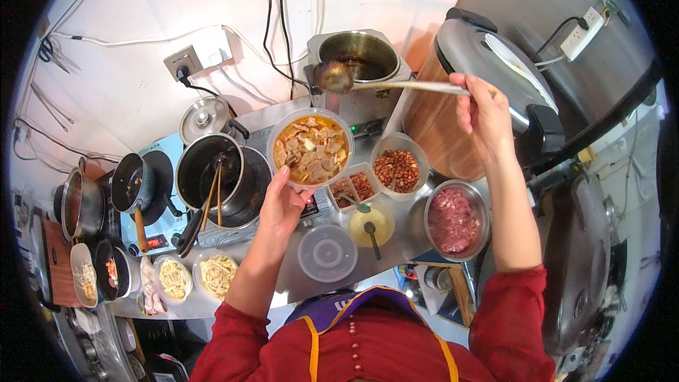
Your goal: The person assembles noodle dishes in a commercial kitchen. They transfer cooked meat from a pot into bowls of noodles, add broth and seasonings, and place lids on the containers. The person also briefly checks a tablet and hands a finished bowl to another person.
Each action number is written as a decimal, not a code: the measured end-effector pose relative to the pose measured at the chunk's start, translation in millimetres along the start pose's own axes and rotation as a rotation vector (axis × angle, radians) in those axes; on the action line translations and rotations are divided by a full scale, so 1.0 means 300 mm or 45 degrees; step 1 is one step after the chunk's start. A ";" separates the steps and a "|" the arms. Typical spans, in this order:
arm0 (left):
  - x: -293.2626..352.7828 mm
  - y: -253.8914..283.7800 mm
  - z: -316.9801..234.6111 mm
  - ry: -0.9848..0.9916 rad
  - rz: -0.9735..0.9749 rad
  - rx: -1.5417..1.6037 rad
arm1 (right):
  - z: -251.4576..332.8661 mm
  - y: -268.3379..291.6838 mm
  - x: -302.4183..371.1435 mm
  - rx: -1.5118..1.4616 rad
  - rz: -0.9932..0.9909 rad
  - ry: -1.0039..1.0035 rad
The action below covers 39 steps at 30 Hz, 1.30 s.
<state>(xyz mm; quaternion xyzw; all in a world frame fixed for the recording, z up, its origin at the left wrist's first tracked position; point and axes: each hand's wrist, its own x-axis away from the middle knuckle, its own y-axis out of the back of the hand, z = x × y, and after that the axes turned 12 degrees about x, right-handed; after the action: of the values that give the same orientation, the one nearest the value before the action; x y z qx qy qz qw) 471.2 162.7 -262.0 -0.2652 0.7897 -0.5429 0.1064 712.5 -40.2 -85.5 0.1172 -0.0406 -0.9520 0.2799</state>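
Container (pixel 311 111) of soupy meat (pixel 315 150), held before the metal pot (pixel 361 44) by the left hand (pixel 281 204), partly open around its near side, could tip from one-sided support and spill, while the right hand (pixel 484 110), fingers closed, grips the ladle (pixel 410 85) by its handle.
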 end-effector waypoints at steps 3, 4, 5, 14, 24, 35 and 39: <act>0.040 -0.001 -0.002 -0.012 -0.011 -0.004 | -0.049 -0.019 -0.104 -0.008 -0.046 0.019; 0.055 0.002 -0.004 -0.025 -0.014 -0.004 | -0.075 -0.035 -0.141 -0.029 -0.036 0.051; 0.072 0.005 -0.004 -0.035 -0.076 -0.017 | -0.104 -0.059 -0.179 0.038 -0.075 0.039; 0.275 0.105 -0.024 -0.022 -0.134 -0.087 | -0.374 -0.296 -0.295 0.895 -0.086 0.693; 0.438 0.229 -0.049 -0.019 -0.233 -0.074 | -0.485 -0.299 -0.232 0.684 0.018 0.613; 0.482 0.241 -0.062 -0.099 -0.289 -0.115 | -0.867 -0.362 -0.222 2.016 0.141 -0.254; 0.479 0.251 -0.070 -0.093 -0.275 -0.094 | -0.857 -0.384 -0.231 1.956 0.139 -0.400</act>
<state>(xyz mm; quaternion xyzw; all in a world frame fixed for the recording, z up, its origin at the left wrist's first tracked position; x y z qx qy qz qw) 318.4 123.0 -305.5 -0.3721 0.7716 -0.5117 0.0661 771.8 91.2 -337.4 0.1397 -0.7322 -0.6476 0.1578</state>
